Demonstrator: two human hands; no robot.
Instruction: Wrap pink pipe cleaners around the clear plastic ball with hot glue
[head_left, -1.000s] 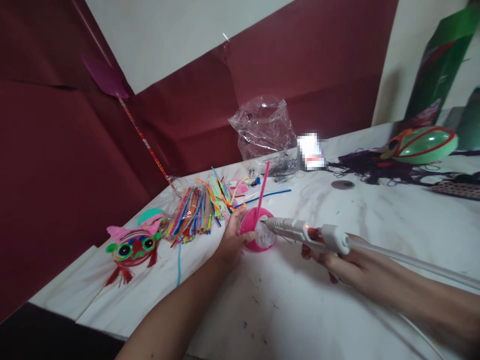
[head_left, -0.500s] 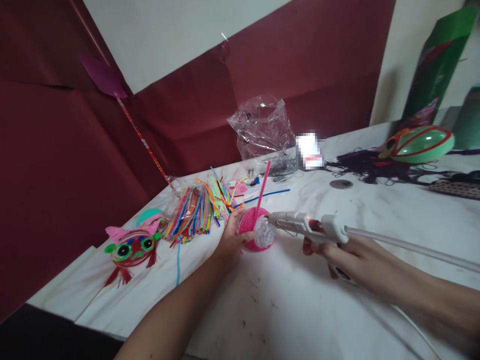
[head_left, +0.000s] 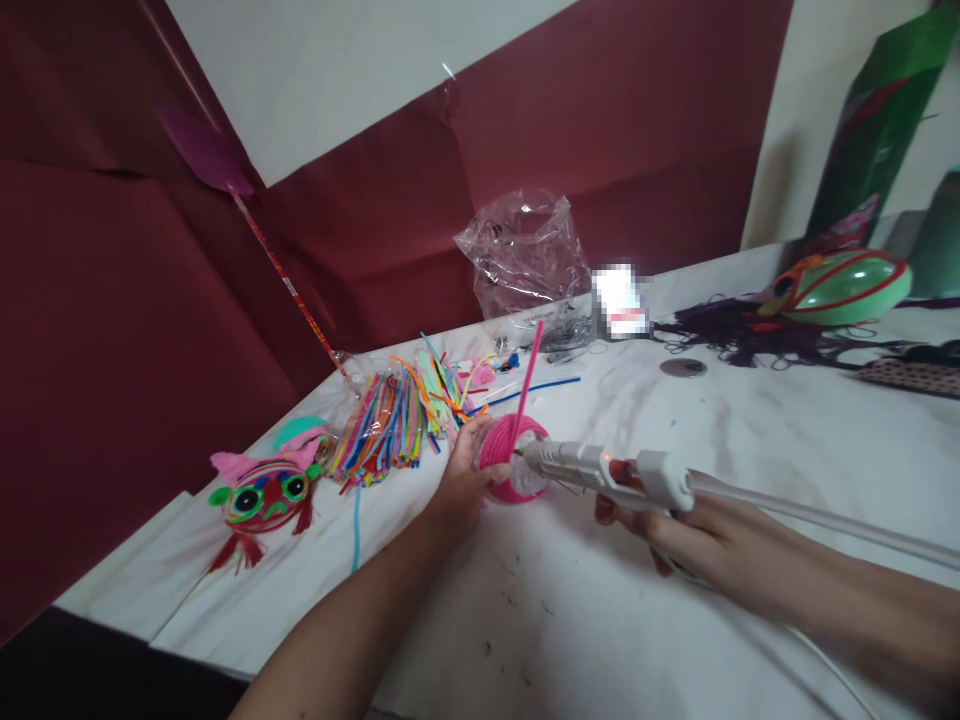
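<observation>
My left hand (head_left: 466, 478) is closed around a clear plastic bottle piece (head_left: 531, 478) wrapped in coils of pink pipe cleaner (head_left: 496, 450). One loose end of the pipe cleaner sticks up from the coils. My right hand (head_left: 690, 535) grips a white hot glue gun (head_left: 600, 468), with a long glue stick (head_left: 817, 515) coming out of its back. The glue gun's nozzle is at the coils, near my left thumb; whether it touches them I cannot tell.
Left of my hands lie a bundle of coloured pipe cleaners (head_left: 386, 425) and a red decorated animal face (head_left: 268, 497). Behind are a clear plastic bag (head_left: 525, 255) and a pixelated bright patch. A green balloon-like craft (head_left: 847, 288) and purple yarn (head_left: 739, 335) lie at the right.
The glue gun has moved slightly left and down, bringing its nozzle over the bottle piece to the pink coils. My left hand has stayed nearly still.
</observation>
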